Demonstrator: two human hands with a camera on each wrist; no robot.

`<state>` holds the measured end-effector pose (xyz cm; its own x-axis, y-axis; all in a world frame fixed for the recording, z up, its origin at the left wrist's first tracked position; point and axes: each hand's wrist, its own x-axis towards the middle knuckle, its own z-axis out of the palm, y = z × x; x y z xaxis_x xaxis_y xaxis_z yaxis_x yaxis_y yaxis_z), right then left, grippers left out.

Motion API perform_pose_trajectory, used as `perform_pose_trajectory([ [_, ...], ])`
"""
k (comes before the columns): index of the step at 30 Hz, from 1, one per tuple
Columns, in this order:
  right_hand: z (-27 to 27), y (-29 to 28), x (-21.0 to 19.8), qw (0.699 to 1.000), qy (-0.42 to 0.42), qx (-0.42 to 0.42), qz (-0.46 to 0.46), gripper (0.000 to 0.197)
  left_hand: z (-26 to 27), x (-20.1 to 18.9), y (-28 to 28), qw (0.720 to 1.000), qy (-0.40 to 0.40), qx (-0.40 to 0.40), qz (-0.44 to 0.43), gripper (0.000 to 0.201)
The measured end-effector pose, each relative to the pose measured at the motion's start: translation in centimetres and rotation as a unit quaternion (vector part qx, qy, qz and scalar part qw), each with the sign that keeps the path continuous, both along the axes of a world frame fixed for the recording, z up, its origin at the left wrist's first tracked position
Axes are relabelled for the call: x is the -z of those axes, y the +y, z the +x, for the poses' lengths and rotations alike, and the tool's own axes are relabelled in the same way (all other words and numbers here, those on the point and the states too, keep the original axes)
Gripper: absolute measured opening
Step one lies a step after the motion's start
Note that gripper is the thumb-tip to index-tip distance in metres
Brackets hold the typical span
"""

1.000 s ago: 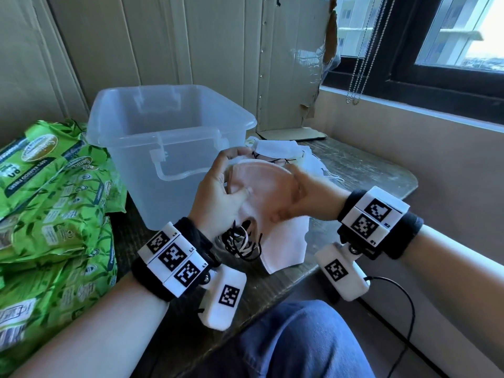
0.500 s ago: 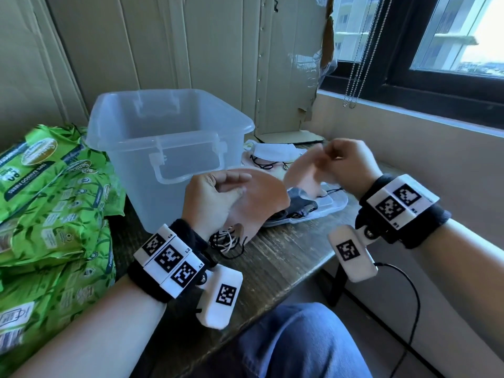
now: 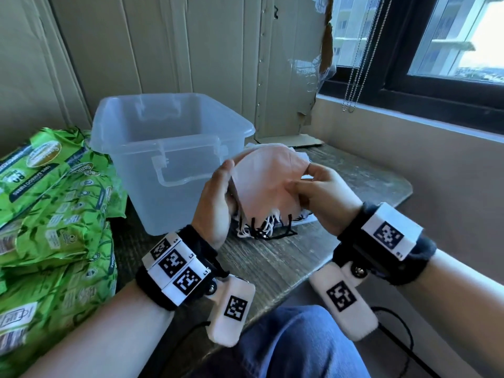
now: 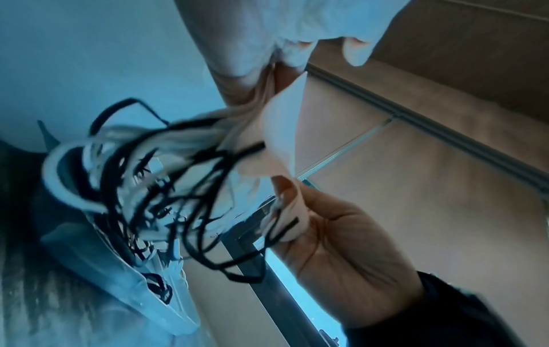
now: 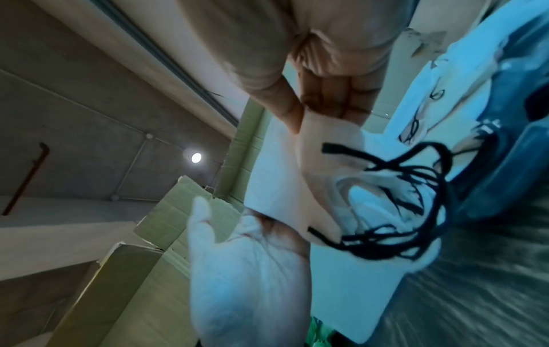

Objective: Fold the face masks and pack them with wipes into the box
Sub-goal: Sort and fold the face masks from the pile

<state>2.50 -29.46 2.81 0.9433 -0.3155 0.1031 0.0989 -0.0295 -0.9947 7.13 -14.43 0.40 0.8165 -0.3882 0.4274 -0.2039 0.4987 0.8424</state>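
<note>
wood table (image 3: 272, 263) under a window carries everything, with both hands raised just above it, holding a pale pink mask (image 3: 268, 181) between them. left hand (image 3: 215, 203) grips the mask's left edge, fingers curled behind it; right hand (image 3: 324, 197) pinches its right side with thumb and fingertips, and black and white ear loops (image 3: 261, 230) dangle below. clear box (image 3: 166, 156) stands just beyond the left hand, green wipes (image 3: 54, 208) far to its left, more masks (image 5: 422, 98) behind the right hand.
</note>
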Motion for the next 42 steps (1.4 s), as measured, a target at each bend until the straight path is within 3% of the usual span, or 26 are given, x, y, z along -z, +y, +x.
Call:
perform_pose_trajectory([
  [2, 0.1, 0.3, 0.5, 1.000, 0.011, 0.000, 0.020, 0.025, 0.0, 0.2, -0.2, 0.999, -0.032, -0.010, 0.028, 0.047],
  [6, 0.1, 0.4, 0.5, 0.999, 0.006, -0.001, 0.043, 0.025, 0.4, 0.7, -0.4, 0.992, -0.043, -0.106, 0.061, 0.047],
  [12, -0.1, 0.4, 0.4, 0.998, 0.032, -0.006, 0.057, 0.031, 0.7, 0.6, -0.1, 0.988, -0.064, -0.127, 0.062, 0.036],
  [15, -0.2, 0.3, 0.6, 0.999, 0.048, -0.013, 0.008, 0.038, 0.5, 0.4, -0.3, 0.989, -0.065, -0.121, 0.053, 0.035],
  [17, -0.2, 0.1, 0.8, 0.997, 0.047, -0.041, -0.043, 0.032, 0.5, 0.4, -0.3, 0.990, -0.068, -0.118, 0.039, 0.034],
  [20, -0.1, -0.4, 0.9, 0.998, -0.006, -0.062, -0.022, 0.007, 0.5, 0.4, -0.1, 0.989, -0.078, -0.123, 0.034, 0.046],
  [23, 0.0, -1.0, 0.8, 0.995, -0.048, -0.091, 0.000, 0.015, 0.6, 0.4, 0.0, 0.984, -0.088, -0.134, 0.072, 0.064],
  [25, 0.1, -1.1, 0.8, 0.992, -0.053, -0.107, -0.042, 0.021, 0.5, 0.5, 0.0, 0.984, -0.102, -0.115, 0.096, 0.070],
  [28, -0.1, -1.5, 0.6, 0.980, -0.040, -0.165, -0.101, 0.021, 0.3, 0.6, 0.1, 0.979, -0.152, -0.068, 0.119, 0.058],
  [31, -0.1, -1.8, 0.5, 0.977, -0.015, -0.202, -0.067, 0.020, 0.2, 0.6, 0.0, 0.969, -0.206, -0.035, 0.135, 0.032],
  [35, -0.1, -2.2, 0.6, 0.974, 0.002, -0.172, -0.148, 0.018, 0.8, 1.2, 0.1, 0.969, -0.152, -0.004, 0.196, 0.028],
  [38, 0.0, -2.8, 1.1, 0.955, 0.051, -0.152, -0.250, 0.036, 1.0, 1.4, 0.0, 0.966, -0.129, -0.041, 0.220, 0.032],
  [40, -0.2, -3.0, 1.3, 0.943, 0.075, -0.141, -0.292, 0.036, 1.2, 1.2, 0.2, 0.966, -0.115, -0.088, 0.214, 0.031],
  [42, -0.2, -3.5, 1.5, 0.952, 0.069, -0.095, -0.284, 0.032, 1.4, 1.1, 0.4, 0.964, -0.111, -0.124, 0.207, 0.028],
])
